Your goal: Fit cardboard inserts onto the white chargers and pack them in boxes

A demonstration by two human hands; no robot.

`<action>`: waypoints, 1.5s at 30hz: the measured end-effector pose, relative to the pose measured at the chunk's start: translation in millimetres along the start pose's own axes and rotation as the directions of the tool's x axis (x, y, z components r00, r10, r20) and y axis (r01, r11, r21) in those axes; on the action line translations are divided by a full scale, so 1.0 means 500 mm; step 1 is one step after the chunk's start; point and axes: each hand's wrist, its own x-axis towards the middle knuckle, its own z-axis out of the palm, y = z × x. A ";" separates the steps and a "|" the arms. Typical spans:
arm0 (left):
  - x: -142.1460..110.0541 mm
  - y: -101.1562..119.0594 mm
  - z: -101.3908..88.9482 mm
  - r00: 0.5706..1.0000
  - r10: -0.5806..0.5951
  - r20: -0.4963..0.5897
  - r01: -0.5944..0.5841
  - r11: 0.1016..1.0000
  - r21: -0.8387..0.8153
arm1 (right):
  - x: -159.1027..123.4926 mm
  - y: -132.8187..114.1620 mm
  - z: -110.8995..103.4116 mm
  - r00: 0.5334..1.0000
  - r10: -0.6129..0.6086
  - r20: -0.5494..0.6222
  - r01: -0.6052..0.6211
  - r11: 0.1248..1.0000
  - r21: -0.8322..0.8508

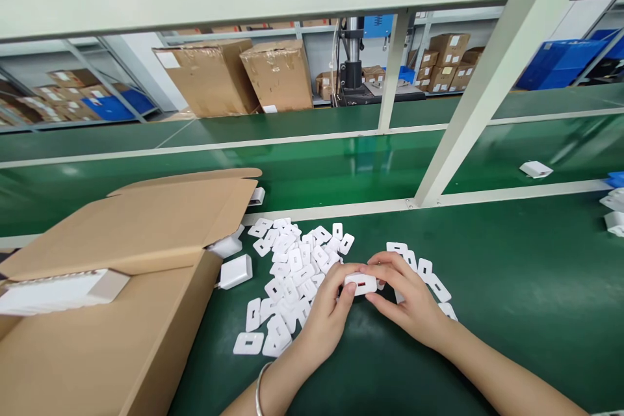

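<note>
Between my two hands is a white USB charger (361, 283), its end face with a dark reddish port slot turned toward me. My left hand (336, 299) grips its left side, thumb at the front and fingers over the top. My right hand (407, 296) is curled at its right side, fingertips at the top edge and thumb by the lower right corner. A heap of white cover plates with small slots (292, 273) lies to the left of my hands. Several more plates (437, 287) lie behind and right of my right hand.
An open cardboard box (160, 331) with white pieces inside takes up the left. Next to it lies a white charger body (235, 271). A slanted metal post (468, 97) rises from the bench. On the green conveyor (302, 175) another white charger (536, 169) lies at right.
</note>
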 end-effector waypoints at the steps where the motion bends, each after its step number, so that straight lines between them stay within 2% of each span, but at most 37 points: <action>1: 0.000 0.000 0.000 1.000 0.010 -0.003 -0.010 1.000 0.012 | 0.000 0.002 0.000 1.000 -0.017 -0.012 0.017 1.000 -0.007; 6: -0.005 0.004 -0.002 1.000 -0.026 -0.001 0.026 0.999 0.032 | -0.002 0.007 0.005 0.986 -0.122 -0.115 0.115 0.991 -0.061; 9: -0.007 0.004 -0.002 0.998 -0.063 -0.014 0.064 0.997 0.043 | -0.003 0.005 0.007 0.977 -0.120 -0.178 0.111 0.992 -0.062; 12: -0.005 -0.005 -0.003 0.994 -0.072 -0.081 0.074 0.997 0.029 | 0.001 0.001 0.004 0.968 -0.008 -0.249 0.008 1.000 0.001; 15: -0.001 -0.017 -0.008 0.957 -0.048 -0.286 0.045 0.999 -0.017 | 0.008 0.003 0.001 0.944 0.187 -0.271 -0.172 0.982 0.076; 18: 0.003 -0.023 -0.016 0.881 -0.038 -0.472 0.001 0.997 -0.078 | 0.013 0.006 0.001 0.947 0.291 -0.138 -0.271 0.952 0.143; 21: 0.006 -0.021 -0.021 0.845 -0.030 -0.534 -0.034 0.993 -0.109 | 0.012 0.002 0.005 0.972 0.216 0.095 -0.233 0.943 0.238; 23: 0.007 -0.018 -0.020 0.848 -0.032 -0.529 -0.037 0.992 -0.120 | 0.009 -0.001 0.009 0.974 0.173 0.143 -0.201 0.956 0.215; 26: 0.009 -0.015 -0.016 0.863 -0.052 -0.502 -0.020 0.990 -0.136 | 0.005 0.007 0.012 0.987 0.160 0.028 -0.159 0.987 -0.019; 28: 0.011 -0.016 -0.013 0.872 -0.062 -0.486 -0.006 0.991 -0.137 | 0.004 0.020 0.010 0.988 0.154 -0.034 -0.157 0.966 -0.204; 32: 0.011 -0.030 -0.013 0.898 -0.044 -0.438 -0.005 0.994 -0.109 | 0.003 0.043 0.003 0.982 0.187 0.025 -0.162 0.903 -0.397; 35: 0.008 -0.038 -0.011 0.922 -0.037 -0.384 -0.001 0.995 -0.097 | 0.005 0.042 0.002 0.977 0.191 0.093 -0.133 0.893 -0.431; 38: 0.003 -0.038 -0.007 0.941 -0.049 -0.334 0.021 0.996 -0.085 | 0.008 0.034 0.004 0.978 0.187 0.089 -0.133 0.898 -0.420; 42: -0.001 -0.028 -0.003 0.953 -0.060 -0.297 0.041 0.997 -0.071 | 0.008 0.025 0.002 0.980 0.199 -0.030 -0.197 0.924 -0.329; 45: -0.002 -0.017 -0.004 0.961 -0.064 -0.270 0.050 0.997 -0.060 | 0.007 0.013 -0.004 0.979 0.157 -0.128 -0.183 0.956 -0.228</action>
